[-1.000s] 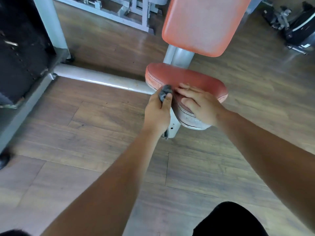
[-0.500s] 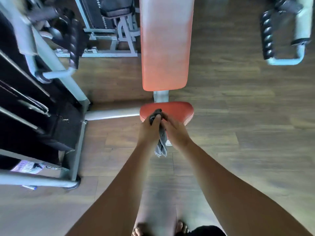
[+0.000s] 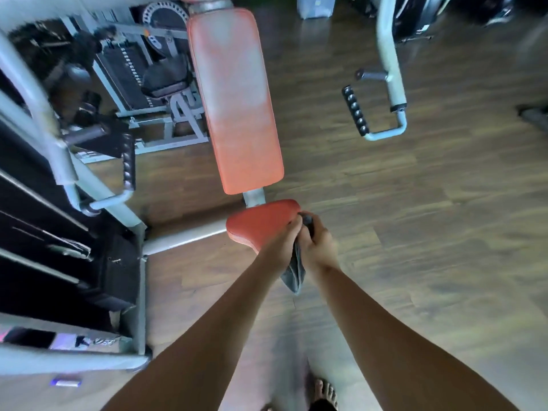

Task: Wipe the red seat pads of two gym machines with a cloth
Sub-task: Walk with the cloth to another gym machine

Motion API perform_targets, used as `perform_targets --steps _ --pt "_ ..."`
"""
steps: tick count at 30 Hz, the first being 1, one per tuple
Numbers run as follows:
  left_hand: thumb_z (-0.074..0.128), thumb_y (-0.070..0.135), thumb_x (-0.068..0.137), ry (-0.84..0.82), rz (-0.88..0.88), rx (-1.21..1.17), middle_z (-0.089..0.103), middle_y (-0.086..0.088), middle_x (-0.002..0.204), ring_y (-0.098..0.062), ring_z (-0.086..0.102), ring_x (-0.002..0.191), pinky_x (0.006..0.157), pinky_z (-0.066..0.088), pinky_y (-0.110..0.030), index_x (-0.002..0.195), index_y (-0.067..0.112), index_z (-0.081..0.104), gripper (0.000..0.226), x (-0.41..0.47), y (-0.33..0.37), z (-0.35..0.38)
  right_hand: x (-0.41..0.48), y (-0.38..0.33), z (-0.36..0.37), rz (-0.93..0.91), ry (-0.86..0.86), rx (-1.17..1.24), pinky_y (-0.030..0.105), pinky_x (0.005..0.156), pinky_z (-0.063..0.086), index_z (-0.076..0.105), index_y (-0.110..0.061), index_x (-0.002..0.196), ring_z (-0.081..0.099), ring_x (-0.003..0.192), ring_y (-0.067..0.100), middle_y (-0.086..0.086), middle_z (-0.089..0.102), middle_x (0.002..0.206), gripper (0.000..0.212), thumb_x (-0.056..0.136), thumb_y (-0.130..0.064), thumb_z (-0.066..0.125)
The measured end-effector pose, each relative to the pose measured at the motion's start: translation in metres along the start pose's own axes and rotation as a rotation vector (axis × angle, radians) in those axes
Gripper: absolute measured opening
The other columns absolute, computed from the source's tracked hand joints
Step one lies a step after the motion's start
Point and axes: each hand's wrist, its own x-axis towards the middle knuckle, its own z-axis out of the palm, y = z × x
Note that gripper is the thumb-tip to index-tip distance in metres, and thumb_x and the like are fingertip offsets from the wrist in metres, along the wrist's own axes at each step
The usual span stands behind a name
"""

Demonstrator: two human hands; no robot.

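A red seat pad [image 3: 257,225] sits low on a grey gym machine, with a long red back pad [image 3: 235,105] rising behind it. A grey cloth [image 3: 295,272] hangs down between my two hands at the seat's near right edge. My left hand [image 3: 280,243] rests over the seat's front corner and grips the cloth. My right hand [image 3: 318,243] is closed on the same cloth just beside it, with a dark bunch of cloth showing above the fingers.
The machine's grey frame and black weight stack [image 3: 44,232] stand at the left. Two ribbed handles hang out, one at the left [image 3: 129,164] and one at the right [image 3: 354,111]. Wood floor [image 3: 415,232] lies to the right. My bare foot [image 3: 324,393] shows at the bottom.
The view has pulled back and tilted, so the seat looks smaller. My hands slid from the seat's left front to its right edge, both now closed on the hanging cloth.
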Motion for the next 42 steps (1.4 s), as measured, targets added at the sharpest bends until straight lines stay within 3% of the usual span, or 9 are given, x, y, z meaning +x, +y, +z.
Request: perform_targets --steps 3,5,7,9,12,15,19,27,42 --pt "0.052 0.067 0.086 -0.141 0.100 0.310 0.074 -0.005 0.095 -0.023 0.071 0.100 0.106 0.048 -0.053 0.097 0.026 0.071 0.047 -0.001 0.003 0.017 -0.007 0.007 -0.032 0.021 0.129 -0.028 0.024 0.071 0.042 0.063 -0.029 0.121 0.062 0.086 0.015 -0.009 0.068 0.091 0.026 0.096 -0.032 0.053" --pt "0.049 0.073 0.085 -0.213 0.148 0.492 0.074 -0.001 0.094 -0.021 0.070 0.097 0.101 0.049 -0.055 0.099 0.032 0.071 0.049 0.000 0.011 0.035 -0.010 0.014 -0.058 0.040 0.200 -0.049 0.022 0.070 0.041 0.065 -0.026 0.122 0.064 0.088 0.017 -0.008 0.068 0.091 0.028 0.095 -0.027 0.056" --pt "0.050 0.066 0.094 -0.270 0.189 0.567 0.072 0.011 0.114 -0.011 0.066 0.109 0.098 0.052 -0.038 0.117 0.035 0.070 0.043 0.005 0.019 0.053 -0.009 0.025 -0.088 0.049 0.244 -0.069 0.027 0.075 0.049 0.065 -0.024 0.122 0.068 0.094 0.022 0.000 0.073 0.097 0.029 0.094 -0.030 0.058" --pt "0.055 0.058 0.098 -0.282 0.200 0.646 0.058 0.017 0.135 -0.003 0.051 0.124 0.101 0.042 -0.023 0.142 0.030 0.060 0.052 0.014 0.027 0.074 -0.005 0.038 -0.125 0.080 0.281 -0.098 0.030 0.078 0.052 0.065 -0.023 0.122 0.068 0.097 0.026 0.006 0.074 0.101 0.031 0.094 -0.033 0.060" --pt "0.057 0.073 0.082 -0.318 0.311 0.883 0.055 0.011 0.151 -0.007 0.051 0.137 0.116 0.039 -0.032 0.147 0.029 0.054 0.079 0.038 0.035 0.115 0.004 0.059 -0.190 0.126 0.322 -0.130 0.028 0.081 0.049 0.065 -0.026 0.123 0.067 0.103 0.027 0.007 0.073 0.106 0.032 0.093 -0.036 0.062" --pt "0.064 0.059 0.091 -0.349 0.394 1.137 0.052 0.003 0.155 -0.016 0.048 0.142 0.115 0.038 -0.031 0.150 0.024 0.051 0.070 0.075 0.044 0.174 0.021 0.082 -0.260 0.147 0.342 -0.166 0.024 0.085 0.045 0.067 -0.028 0.122 0.064 0.109 0.024 0.004 0.073 0.113 0.033 0.091 -0.038 0.065" --pt "0.065 0.051 0.095 -0.397 0.418 1.231 0.050 -0.001 0.155 -0.020 0.050 0.141 0.110 0.039 -0.029 0.152 0.022 0.049 0.066 0.120 0.061 0.270 0.058 0.113 -0.357 0.163 0.348 -0.223 0.021 0.081 0.039 0.065 -0.028 0.125 0.063 0.112 0.027 0.006 0.072 0.116 0.035 0.092 -0.040 0.064" --pt "0.057 0.051 0.097 -0.368 0.498 1.408 0.051 -0.002 0.152 -0.025 0.043 0.141 0.113 0.041 -0.039 0.152 0.025 0.047 0.062 0.210 0.105 0.431 0.161 0.129 -0.520 0.197 0.311 -0.303 0.022 0.077 0.038 0.065 -0.029 0.122 0.063 0.105 0.027 0.005 0.071 0.111 0.035 0.090 -0.045 0.065" --pt "0.054 0.047 0.098 -0.291 0.431 1.510 0.048 -0.004 0.150 -0.026 0.038 0.142 0.110 0.043 -0.044 0.150 0.024 0.047 0.057 0.509 0.252 0.515 0.504 0.101 -0.612 0.116 0.230 -0.354 0.024 0.079 0.043 0.064 -0.026 0.125 0.063 0.104 0.026 0.005 0.070 0.111 0.037 0.091 -0.042 0.065"
